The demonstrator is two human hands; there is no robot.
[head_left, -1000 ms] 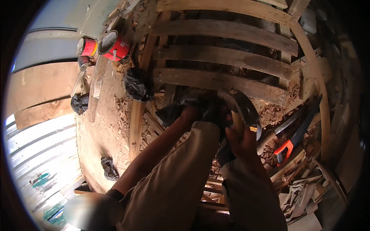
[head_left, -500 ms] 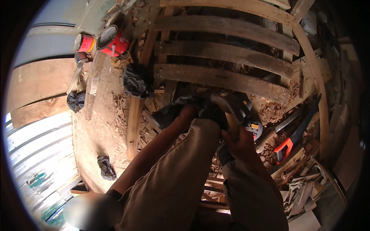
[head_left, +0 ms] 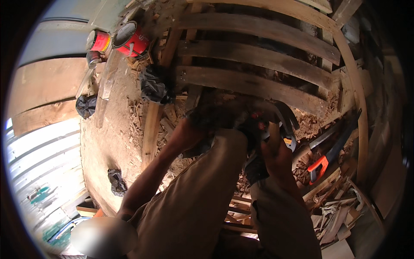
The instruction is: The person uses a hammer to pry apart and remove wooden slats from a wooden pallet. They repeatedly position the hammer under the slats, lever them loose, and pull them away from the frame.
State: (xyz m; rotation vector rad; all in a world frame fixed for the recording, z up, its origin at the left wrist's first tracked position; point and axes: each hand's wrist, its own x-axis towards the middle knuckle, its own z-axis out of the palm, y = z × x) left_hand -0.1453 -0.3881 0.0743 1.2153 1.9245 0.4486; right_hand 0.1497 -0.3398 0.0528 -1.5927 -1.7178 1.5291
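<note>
My right hand (head_left: pixel 277 155) is closed round the wooden handle of a hammer (head_left: pixel 274 129), beside my right knee. The dark, curved hammer head points up and away from me. My left hand (head_left: pixel 192 131) reaches past my left knee into deep shadow, over a crumpled black plastic bag (head_left: pixel 196 150). Its fingers are too dark and blurred to make out. Between the hands, a small red spot shows among dark shapes that I cannot name. A round metal disc (head_left: pixel 290 140) with an orange mark lies partly hidden behind my right hand.
A slatted wooden pallet (head_left: pixel 254 84) lies ahead. To the right are a handsaw (head_left: pixel 319 167) with an orange handle and scrap wood (head_left: pixel 340 222). Red paint cans (head_left: pixel 131 41), black plastic bundles (head_left: pixel 156 84) and a wooden beam (head_left: pixel 151 134) lie on the left. Wood chips cover the ground.
My left hand has drawn back toward me and to the left. The hammer has turned, its head shifting right, and my right hand has moved slightly right. The view has tilted a little.
</note>
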